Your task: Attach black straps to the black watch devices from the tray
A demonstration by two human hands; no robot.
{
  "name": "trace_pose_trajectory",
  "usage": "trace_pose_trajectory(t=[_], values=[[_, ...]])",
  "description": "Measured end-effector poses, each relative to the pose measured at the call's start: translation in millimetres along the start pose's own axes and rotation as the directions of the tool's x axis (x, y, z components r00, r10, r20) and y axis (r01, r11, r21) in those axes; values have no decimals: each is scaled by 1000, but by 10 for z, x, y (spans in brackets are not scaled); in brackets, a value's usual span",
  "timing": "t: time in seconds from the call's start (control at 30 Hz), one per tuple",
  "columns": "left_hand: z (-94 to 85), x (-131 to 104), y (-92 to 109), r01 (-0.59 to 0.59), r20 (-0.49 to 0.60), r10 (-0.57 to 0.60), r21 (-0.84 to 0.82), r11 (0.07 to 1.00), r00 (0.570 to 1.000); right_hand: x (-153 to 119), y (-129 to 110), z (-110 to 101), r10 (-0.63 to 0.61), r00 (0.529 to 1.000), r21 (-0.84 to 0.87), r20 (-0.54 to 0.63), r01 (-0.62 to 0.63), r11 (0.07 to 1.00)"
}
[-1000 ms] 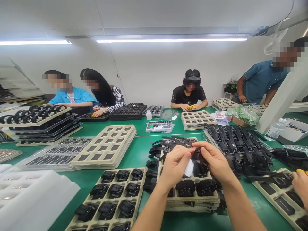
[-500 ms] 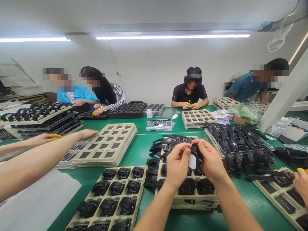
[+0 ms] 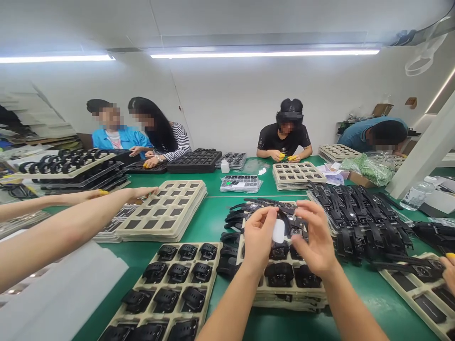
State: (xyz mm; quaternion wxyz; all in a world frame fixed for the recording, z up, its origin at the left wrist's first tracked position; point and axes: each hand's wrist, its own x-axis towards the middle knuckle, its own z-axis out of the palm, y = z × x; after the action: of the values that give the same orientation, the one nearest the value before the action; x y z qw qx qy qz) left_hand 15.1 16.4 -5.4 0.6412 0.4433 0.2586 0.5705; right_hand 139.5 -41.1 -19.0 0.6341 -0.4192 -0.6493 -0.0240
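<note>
A black smartwatch (image 3: pixel 288 227) with a white rectangular cover on its face is pinched upright between the thumb and fingers of my left hand (image 3: pixel 259 239). Just right of the watch, my right hand (image 3: pixel 316 241) has its fingers spread and holds nothing. Below both hands lies a stack of cream trays (image 3: pixel 289 290), its top one carrying black watches in compartments. More watches with loose straps are heaped across the back of that stack. Part of the held watch's strap is hidden by my left fingers.
At left is another cream tray (image 3: pixel 212 284) of watches, with a tray stack (image 3: pixel 177 232) behind. Strapped watches (image 3: pixel 355 218) pile up at right beside a water bottle (image 3: pixel 418 193). A co-worker's arm (image 3: pixel 71 227) reaches in from the left; other people sit across the table.
My right hand has come off the watch and opened, shifting slightly right. My left hand keeps the watch, now a little further left. The co-worker's arm at left has reached slightly further right.
</note>
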Motion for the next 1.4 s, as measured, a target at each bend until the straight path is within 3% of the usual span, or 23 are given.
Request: trace_pose_trajectory(t=[0.07,0.13,0.33,0.43,0.5,0.57,0.63,0.7,0.8,0.9,1.03,1.13,1.2,1.27,1.33,1.4], values=[[-10,2,-1,-40,-34,40,2,999,999,20,-66,-40,-161,982,-110,99,171,979],[-20,-4,-7,-90,-38,90,19,996,995,43,-103,-39,-217,965,-190,146,243,951],[-47,-4,-42,-71,-4,71,47,996,997,62,-52,1,-229,956,-244,183,270,932],[-45,1,-60,-67,-31,68,31,997,997,36,-29,10,-233,968,-217,92,247,944],[-41,1,-66,-57,-10,57,13,998,998,12,-25,38,-125,991,-95,-40,121,988],[-38,2,-65,-75,19,75,26,997,997,-4,-20,78,140,976,121,-167,-121,985],[-37,9,-58,-115,45,111,78,990,993,0,-11,108,435,881,360,-184,-351,864],[-38,19,-49,-143,63,136,124,982,989,28,1,114,614,781,520,-114,-479,707],[-43,30,-39,-166,111,147,181,969,983,85,7,92,691,722,624,-26,-529,576],[-47,20,-41,-196,169,156,255,947,973,112,-4,87,700,714,632,-20,-533,563],[-52,-9,-53,-282,238,213,313,907,948,92,-1,112,669,744,565,11,-556,610],[-65,-9,-26,-349,244,274,356,867,930,82,23,45,575,818,423,0,-520,742],[-75,2,19,-385,286,284,410,827,915,90,30,-62,438,897,227,-59,-415,881],[-83,13,67,-423,362,271,458,782,892,106,18,-184,270,961,25,-54,-269,963],[-83,18,96,-451,413,260,476,755,873,124,-13,-275,152,988,-94,0,-151,984],[-79,16,99,-459,419,265,479,748,868,142,-50,-315,112,994,-142,20,-108,984]])
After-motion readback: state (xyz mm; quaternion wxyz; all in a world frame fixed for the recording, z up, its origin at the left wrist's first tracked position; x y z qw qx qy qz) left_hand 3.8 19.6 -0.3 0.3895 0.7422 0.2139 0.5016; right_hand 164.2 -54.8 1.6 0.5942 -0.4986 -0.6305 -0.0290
